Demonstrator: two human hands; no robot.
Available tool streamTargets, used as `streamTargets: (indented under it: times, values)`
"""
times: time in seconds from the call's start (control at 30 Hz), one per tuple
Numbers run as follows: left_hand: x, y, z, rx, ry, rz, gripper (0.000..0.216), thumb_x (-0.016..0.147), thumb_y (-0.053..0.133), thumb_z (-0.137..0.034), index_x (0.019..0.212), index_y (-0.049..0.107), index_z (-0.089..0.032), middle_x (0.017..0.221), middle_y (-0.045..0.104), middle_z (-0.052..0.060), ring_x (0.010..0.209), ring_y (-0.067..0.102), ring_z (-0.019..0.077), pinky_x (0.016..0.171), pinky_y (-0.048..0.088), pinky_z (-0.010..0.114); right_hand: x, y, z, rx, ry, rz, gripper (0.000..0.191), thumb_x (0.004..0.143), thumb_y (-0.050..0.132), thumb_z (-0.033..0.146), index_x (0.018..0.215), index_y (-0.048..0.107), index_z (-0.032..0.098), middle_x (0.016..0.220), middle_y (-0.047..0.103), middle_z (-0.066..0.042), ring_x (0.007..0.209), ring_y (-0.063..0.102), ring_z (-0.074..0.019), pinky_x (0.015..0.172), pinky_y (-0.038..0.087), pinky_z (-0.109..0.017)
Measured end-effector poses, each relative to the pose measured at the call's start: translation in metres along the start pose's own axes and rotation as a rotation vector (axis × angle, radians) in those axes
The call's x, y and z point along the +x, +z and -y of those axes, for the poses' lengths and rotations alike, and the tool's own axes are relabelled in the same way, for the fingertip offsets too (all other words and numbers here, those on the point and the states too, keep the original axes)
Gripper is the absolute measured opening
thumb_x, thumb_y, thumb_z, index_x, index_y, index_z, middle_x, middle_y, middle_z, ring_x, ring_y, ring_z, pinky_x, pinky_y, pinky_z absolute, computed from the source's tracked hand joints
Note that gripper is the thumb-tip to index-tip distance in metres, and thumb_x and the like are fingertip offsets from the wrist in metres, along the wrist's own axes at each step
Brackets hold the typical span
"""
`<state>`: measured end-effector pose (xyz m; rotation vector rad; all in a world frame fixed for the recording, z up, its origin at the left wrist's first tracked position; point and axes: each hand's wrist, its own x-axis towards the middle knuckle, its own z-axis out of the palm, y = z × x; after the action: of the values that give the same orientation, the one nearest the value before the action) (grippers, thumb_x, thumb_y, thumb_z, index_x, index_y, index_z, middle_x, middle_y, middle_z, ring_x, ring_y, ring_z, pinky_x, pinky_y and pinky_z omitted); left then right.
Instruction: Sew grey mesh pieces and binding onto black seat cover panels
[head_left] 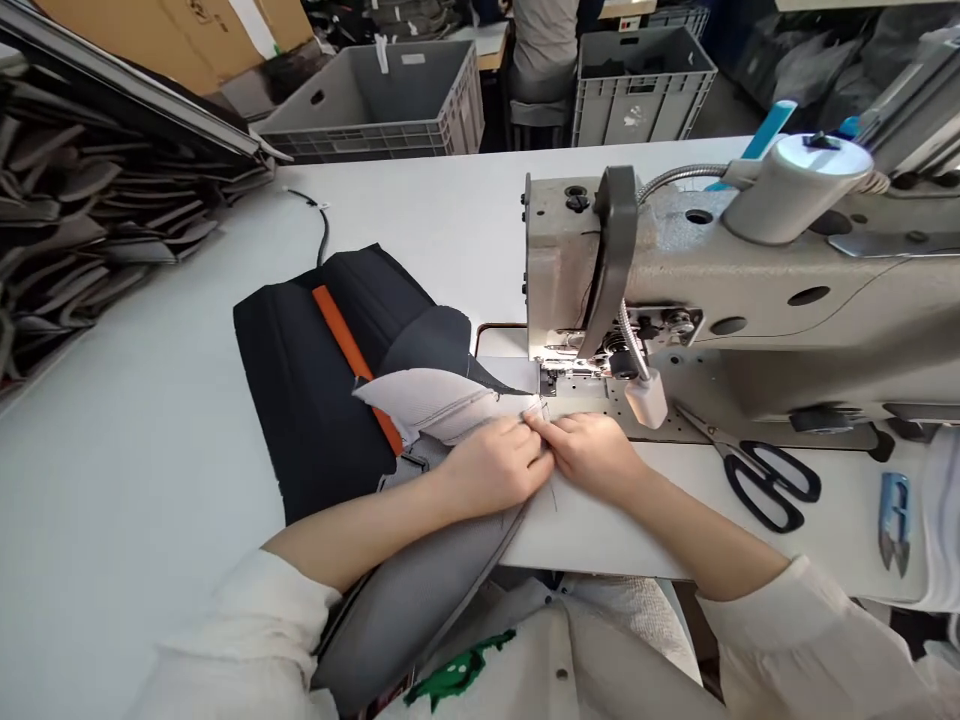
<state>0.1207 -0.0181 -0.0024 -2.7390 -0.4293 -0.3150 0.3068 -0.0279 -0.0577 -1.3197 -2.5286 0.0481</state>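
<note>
My left hand point(499, 465) and my right hand point(589, 450) meet just in front of the sewing machine point(577, 270). Fingers of both pinch the edge of a light grey fabric piece point(442, 398), close to the presser foot point(550, 380). Loose thread ends stick out beside the fingertips. This fabric joins a black padded panel point(300, 390) with an orange strip point(352, 355), which lies on the table to the left. More grey fabric point(420, 600) hangs over the table's front edge under my left forearm.
Black-handled scissors point(757, 475) and blue thread snips point(895, 515) lie on the right. A small lamp point(646, 400) hangs by the needle area. Stacked fabric pieces point(90, 210) fill the left side. Grey crates point(645, 95) and a seated person point(544, 50) are behind the white table point(420, 200).
</note>
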Motion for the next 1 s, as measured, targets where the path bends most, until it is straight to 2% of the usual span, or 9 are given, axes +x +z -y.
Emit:
streamTargets:
  times: [0.07,0.13,0.2,0.3,0.4,0.53,0.63,0.77,1.0]
  values:
    - [-0.003,-0.007,0.0,-0.027,-0.157,0.111,0.025,0.09,0.052,-0.024,0.104,0.061,-0.006,0.098,0.066,0.014,0.087,0.06,0.0215,0.075,0.047,0.034,0.004,-0.003,0.005,-0.026,0.061,0.032,0.044,0.086,0.048,0.017,0.129,0.058,0.02,0.069,0.066,-0.002,0.064,0.057,-0.0149,0.06,0.033,-0.029]
    - [-0.004,-0.008,-0.004,-0.03,-0.294,0.243,0.045,0.088,0.055,-0.033,0.118,0.056,0.001,0.115,0.062,0.021,0.096,0.059,0.0261,0.076,0.047,0.037,0.005,-0.004,0.007,-0.039,0.087,0.051,0.044,0.086,0.047,0.017,0.128,0.058,0.02,0.071,0.067,-0.003,0.065,0.059,-0.0152,0.059,0.033,-0.029]
    - [-0.004,-0.002,-0.007,-0.021,-0.356,0.348,0.056,0.088,0.054,-0.038,0.126,0.051,0.002,0.126,0.056,0.023,0.094,0.06,0.0277,0.071,0.047,0.038,0.006,-0.003,0.006,-0.044,0.094,0.045,0.044,0.086,0.045,0.018,0.128,0.058,0.018,0.072,0.068,-0.004,0.066,0.059,-0.0156,0.06,0.033,-0.029]
    - [0.0,0.016,0.003,-0.048,-0.367,0.394,0.052,0.094,0.043,-0.041,0.129,0.051,-0.004,0.139,0.045,0.02,0.094,0.06,0.0266,0.072,0.046,0.039,0.005,0.0,0.001,-0.028,0.092,0.023,0.041,0.088,0.043,0.021,0.124,0.06,0.013,0.074,0.069,-0.006,0.069,0.06,-0.0162,0.062,0.035,-0.028]
    - [0.0,0.025,0.02,-0.096,-0.323,0.396,0.048,0.096,0.038,-0.039,0.128,0.052,-0.008,0.142,0.043,0.017,0.098,0.059,0.0254,0.079,0.046,0.039,0.005,0.0,-0.002,-0.029,0.098,0.03,0.038,0.089,0.041,0.022,0.119,0.063,0.014,0.073,0.069,-0.006,0.066,0.06,-0.0161,0.061,0.034,-0.028]
    - [-0.002,0.01,0.025,-0.09,-0.264,0.498,0.043,0.093,0.045,-0.034,0.127,0.053,-0.008,0.141,0.044,0.017,0.099,0.059,0.0264,0.081,0.045,0.038,0.006,-0.005,-0.002,-0.062,0.086,0.105,0.041,0.088,0.041,0.022,0.124,0.06,0.014,0.074,0.07,-0.007,0.064,0.06,-0.0163,0.058,0.031,-0.028]
    - [-0.002,-0.001,0.017,-0.06,-0.341,0.545,0.05,0.091,0.046,-0.032,0.135,0.046,-0.008,0.142,0.044,0.014,0.1,0.058,0.0271,0.081,0.045,0.038,0.004,-0.007,0.0,-0.032,0.057,0.129,0.043,0.089,0.041,0.021,0.128,0.057,0.016,0.078,0.071,-0.007,0.069,0.061,-0.0165,0.059,0.031,-0.028]
    - [0.004,0.002,0.009,-0.07,-0.501,0.53,0.055,0.087,0.045,-0.029,0.138,0.043,-0.009,0.143,0.043,0.011,0.101,0.058,0.0267,0.08,0.045,0.039,0.002,-0.004,0.002,0.005,0.067,0.104,0.043,0.089,0.041,0.022,0.129,0.057,0.015,0.079,0.071,-0.006,0.072,0.062,-0.0171,0.06,0.032,-0.028]
    - [0.01,0.003,0.01,-0.109,-0.452,0.545,0.05,0.087,0.044,-0.027,0.132,0.049,-0.008,0.144,0.043,0.011,0.1,0.059,0.0254,0.08,0.045,0.038,0.002,-0.01,-0.002,0.022,0.024,0.098,0.039,0.09,0.042,0.019,0.125,0.06,0.014,0.078,0.07,-0.005,0.071,0.062,-0.0151,0.061,0.035,-0.028]
